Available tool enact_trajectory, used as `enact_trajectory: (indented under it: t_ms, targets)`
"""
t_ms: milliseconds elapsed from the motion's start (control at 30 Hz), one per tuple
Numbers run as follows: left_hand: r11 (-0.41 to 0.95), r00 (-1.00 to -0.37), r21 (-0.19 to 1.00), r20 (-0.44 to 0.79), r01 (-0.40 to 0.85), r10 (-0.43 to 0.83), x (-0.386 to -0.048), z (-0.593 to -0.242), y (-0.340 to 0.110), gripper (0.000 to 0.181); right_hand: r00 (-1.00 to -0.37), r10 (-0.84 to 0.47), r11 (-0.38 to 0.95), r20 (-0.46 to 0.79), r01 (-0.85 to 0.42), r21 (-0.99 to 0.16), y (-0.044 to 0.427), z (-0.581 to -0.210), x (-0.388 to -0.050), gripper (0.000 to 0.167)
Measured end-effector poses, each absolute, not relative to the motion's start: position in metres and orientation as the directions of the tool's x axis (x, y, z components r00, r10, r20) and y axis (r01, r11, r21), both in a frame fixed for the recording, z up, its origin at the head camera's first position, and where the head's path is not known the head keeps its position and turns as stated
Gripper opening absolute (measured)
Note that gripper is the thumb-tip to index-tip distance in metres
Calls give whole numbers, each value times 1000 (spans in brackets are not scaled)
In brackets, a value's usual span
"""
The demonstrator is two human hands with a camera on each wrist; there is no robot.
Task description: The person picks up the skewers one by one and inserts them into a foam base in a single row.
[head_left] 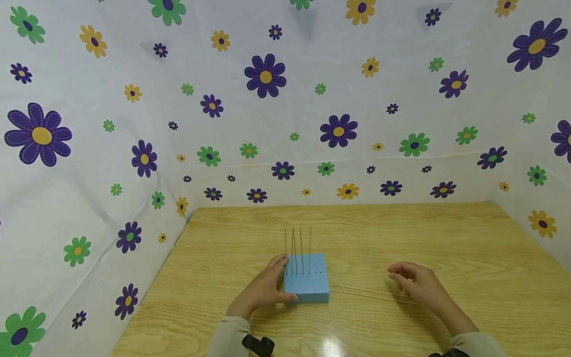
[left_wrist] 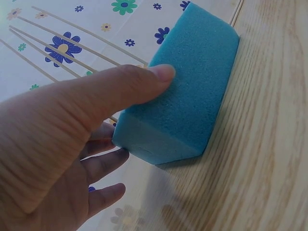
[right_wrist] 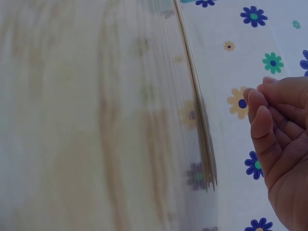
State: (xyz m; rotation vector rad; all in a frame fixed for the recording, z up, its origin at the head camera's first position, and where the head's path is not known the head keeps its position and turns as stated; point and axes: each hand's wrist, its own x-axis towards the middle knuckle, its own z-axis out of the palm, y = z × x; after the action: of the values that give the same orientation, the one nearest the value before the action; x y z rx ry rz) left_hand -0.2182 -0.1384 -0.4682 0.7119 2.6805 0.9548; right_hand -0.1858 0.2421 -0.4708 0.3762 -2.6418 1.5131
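Observation:
A light blue foam block [head_left: 307, 285] sits on the table, and several thin wooden sticks [head_left: 301, 250] stand upright in a row on its top. Two small dark holes [head_left: 318, 272] show to the right of that row. My left hand [head_left: 264, 288] holds the block at its left side; the thumb [left_wrist: 161, 73] presses the front face. Over the table to the right, my right hand [head_left: 419, 285] has loosely bent fingers, thumb near the index finger, and no object visible in it. Beneath it lie a few loose sticks [head_left: 370, 292], running toward the block's right side.
The wooden table [head_left: 401, 233] has a light grain. White cloth [head_left: 303, 109] with purple, green and yellow flowers rises behind it and at both sides. A dark wrist strap [head_left: 258, 344] sits over the left sleeve.

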Motion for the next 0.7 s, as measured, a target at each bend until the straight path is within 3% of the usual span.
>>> enact_trajectory:
  t_ms: [700]
  targets:
    - [672, -860, 641, -37, 370, 509, -218, -468, -139, 96, -930, -350, 615, 114, -320, -721, 244, -477, -187, 13]
